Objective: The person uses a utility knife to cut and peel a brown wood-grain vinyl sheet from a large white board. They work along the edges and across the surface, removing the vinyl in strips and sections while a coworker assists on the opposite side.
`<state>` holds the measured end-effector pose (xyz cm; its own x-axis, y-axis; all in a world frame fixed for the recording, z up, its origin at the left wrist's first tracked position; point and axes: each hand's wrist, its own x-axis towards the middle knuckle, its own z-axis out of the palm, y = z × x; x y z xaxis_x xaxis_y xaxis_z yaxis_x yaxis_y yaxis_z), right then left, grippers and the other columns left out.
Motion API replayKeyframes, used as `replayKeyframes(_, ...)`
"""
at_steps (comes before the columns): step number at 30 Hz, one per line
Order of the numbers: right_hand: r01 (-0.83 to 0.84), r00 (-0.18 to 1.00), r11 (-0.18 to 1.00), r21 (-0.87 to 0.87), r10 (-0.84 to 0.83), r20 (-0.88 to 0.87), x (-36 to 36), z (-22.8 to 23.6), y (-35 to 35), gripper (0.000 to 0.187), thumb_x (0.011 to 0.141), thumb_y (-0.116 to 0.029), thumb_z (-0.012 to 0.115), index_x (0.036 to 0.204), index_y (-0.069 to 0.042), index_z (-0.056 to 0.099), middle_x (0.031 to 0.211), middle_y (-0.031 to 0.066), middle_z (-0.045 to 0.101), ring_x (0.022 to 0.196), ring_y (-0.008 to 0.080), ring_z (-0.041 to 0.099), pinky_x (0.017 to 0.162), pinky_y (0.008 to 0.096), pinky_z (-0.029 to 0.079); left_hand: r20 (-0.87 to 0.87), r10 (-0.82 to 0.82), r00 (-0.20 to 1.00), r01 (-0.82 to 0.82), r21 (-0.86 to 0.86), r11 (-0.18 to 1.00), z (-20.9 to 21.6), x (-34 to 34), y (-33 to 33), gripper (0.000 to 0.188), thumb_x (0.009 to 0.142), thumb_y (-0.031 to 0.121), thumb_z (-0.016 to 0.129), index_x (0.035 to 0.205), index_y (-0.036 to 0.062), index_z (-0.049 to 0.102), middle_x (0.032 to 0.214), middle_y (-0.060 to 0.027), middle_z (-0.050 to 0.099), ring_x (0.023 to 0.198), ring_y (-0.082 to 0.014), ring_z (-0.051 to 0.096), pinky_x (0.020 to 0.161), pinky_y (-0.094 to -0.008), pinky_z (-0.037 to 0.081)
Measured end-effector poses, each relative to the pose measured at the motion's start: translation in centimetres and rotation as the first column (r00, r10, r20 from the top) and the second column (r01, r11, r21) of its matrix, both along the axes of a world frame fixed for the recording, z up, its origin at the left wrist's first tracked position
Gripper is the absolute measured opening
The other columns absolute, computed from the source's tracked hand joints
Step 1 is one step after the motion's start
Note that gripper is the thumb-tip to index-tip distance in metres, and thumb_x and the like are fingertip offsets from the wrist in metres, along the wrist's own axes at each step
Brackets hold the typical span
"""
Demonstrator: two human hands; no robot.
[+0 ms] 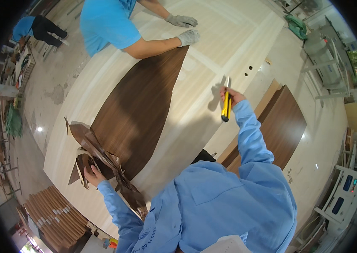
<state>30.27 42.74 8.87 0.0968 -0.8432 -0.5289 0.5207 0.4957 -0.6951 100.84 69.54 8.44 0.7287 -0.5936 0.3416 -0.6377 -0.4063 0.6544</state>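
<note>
A yellow-and-black utility knife [226,108] is gripped in my right hand [234,97], its blade pointing away from me above the pale wood panel [212,90]. At the panel's near left, my left hand [94,175] is closed on crumpled brown wood-grain film [89,161]. More bunched strips [102,147] of it trail toward my body. Beyond them a long dark wood-grain sheet [140,101] tapers to a point at its far end. A co-worker's grey-gloved hand [189,37] rests near that point, and the other gloved hand [182,21] lies farther off on the panel.
Dark brown boards [284,122] are stacked right of the panel. Bundled brown slats [54,213] lie at the lower left. A white machine [342,194] stands at the right. Another person [39,28] bends over at the far left. Two dark holes [248,71] mark the panel's right side.
</note>
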Motion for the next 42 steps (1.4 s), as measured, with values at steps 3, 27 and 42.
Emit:
replayKeyframes(3,0.152,0.986,0.975,0.163,-0.138,-0.091,-0.1,0.0,-0.3,0.041,0.108,-0.036,0.045,0.122,0.000,0.056,0.091,0.0117,0.065,0.073,0.0244,0.063,0.067,0.0396,0.055,0.054,0.006,0.999,-0.011,0.089,0.996,-0.9,-2.4,1.2,0.060,0.099,0.041,0.062,0.135,-0.0054,0.053,0.130,-0.0270,0.057,0.124,-0.0410,0.054,0.108,-0.0474,0.042)
replayKeyframes(27,0.171,0.936,0.952,-0.253,-0.238,-0.261,0.5,-0.7,-1.2,0.033,0.102,-0.017,0.057,0.132,-0.006,0.056,0.093,0.0073,0.065,0.068,0.0150,0.062,0.057,0.0310,0.055,0.220,0.170,0.960,-0.223,0.244,0.944,-4.5,-6.1,1.4,0.055,0.094,0.035,0.060,0.135,-0.0008,0.054,0.136,-0.0234,0.055,0.128,-0.0412,0.052,0.107,-0.0511,0.043)
replayKeyframes(42,0.530,0.759,0.786,-0.317,-0.607,-0.236,2.3,-5.9,-2.9,0.049,0.091,0.001,0.061,0.136,-0.010,0.045,0.073,0.0099,0.057,0.051,0.0189,0.054,0.043,0.0329,0.048,0.259,-0.294,0.920,0.313,-0.032,0.949,6.4,-19.0,-4.4,0.037,0.076,-0.001,0.058,0.111,0.0040,0.068,0.123,-0.0201,0.063,0.115,-0.0401,0.059,0.102,-0.0467,0.046)
